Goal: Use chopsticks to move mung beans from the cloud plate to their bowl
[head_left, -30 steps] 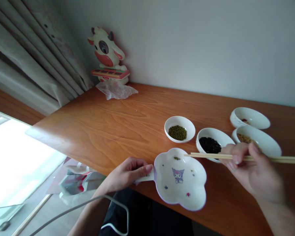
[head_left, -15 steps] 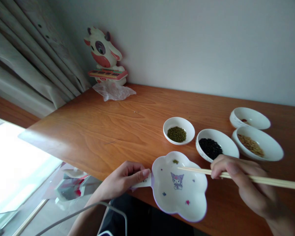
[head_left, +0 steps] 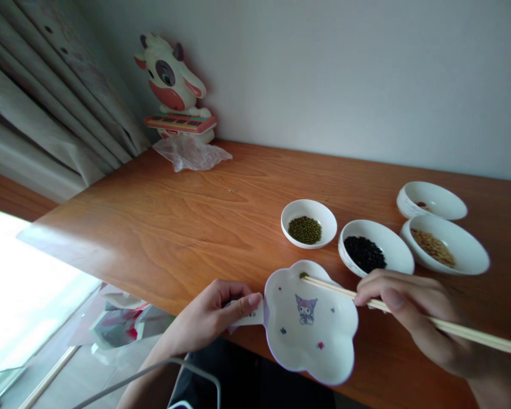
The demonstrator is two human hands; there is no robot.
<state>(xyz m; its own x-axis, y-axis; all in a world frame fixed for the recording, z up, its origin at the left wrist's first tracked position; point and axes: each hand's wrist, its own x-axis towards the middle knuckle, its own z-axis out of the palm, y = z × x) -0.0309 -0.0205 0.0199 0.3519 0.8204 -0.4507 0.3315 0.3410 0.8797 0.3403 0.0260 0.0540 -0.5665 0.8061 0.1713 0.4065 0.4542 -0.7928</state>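
Observation:
My left hand (head_left: 215, 312) grips the labelled handle of a white flower-shaped bowl (head_left: 336, 352) with a lilac rim and a cartoon figure printed inside. A pair of wooden chopsticks (head_left: 464, 330) is held in my right hand (head_left: 413, 318), above the bowl's right side. Their tips touch a few green mung beans (head_left: 303, 275) in the bowl's far lobe; whether a bean is pinched between them I cannot tell. Just beyond the bowl, a small white bowl (head_left: 286, 224) contains many more mung beans. To its right stands a white bowl (head_left: 398, 258) of black beans or seeds.
Farther right are a white bowl (head_left: 472, 255) with tan grains and another bowl (head_left: 447, 201) with a few brown bits. At the back left, a cow-shaped toy keyboard (head_left: 174, 91) stands behind a crumpled plastic bag (head_left: 191, 154). A grey cable (head_left: 145, 369) crosses near my left forearm.
The chopstick tips have moved from mid-bowl, up and slightly left, onto the mung beans. My right hand has shifted a little left. My left hand keeps its grip.

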